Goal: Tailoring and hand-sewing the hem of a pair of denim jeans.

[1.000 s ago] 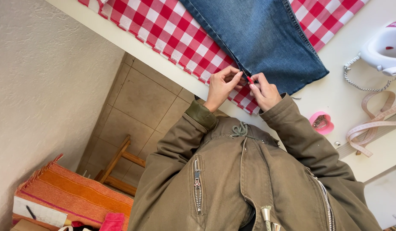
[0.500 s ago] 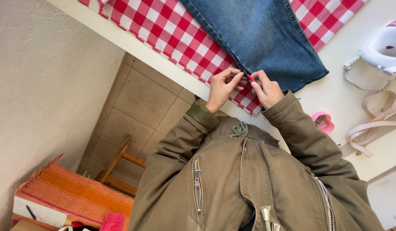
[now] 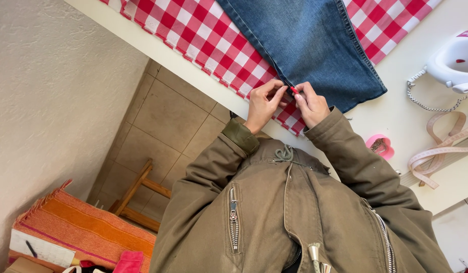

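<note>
Hardly anything is shifting since the earlier frames: both hands are staying pressed together at the near corner of the denim garment (image 3: 315, 45), with only the fingers working slightly. The left hand (image 3: 263, 103) is pinching the hem edge between thumb and fingertips, closed tight on the cloth. The right hand (image 3: 311, 103) is gripping a small red-tipped object (image 3: 293, 90) against that same edge, too small to identify. The denim is lying flat on a red-and-white checked cloth (image 3: 203, 40) spread over a pale table (image 3: 396, 119). A pink dish (image 3: 380, 145), a coiled measuring tape (image 3: 441, 146) and a white iron (image 3: 454, 60) are sitting to the right.
</note>
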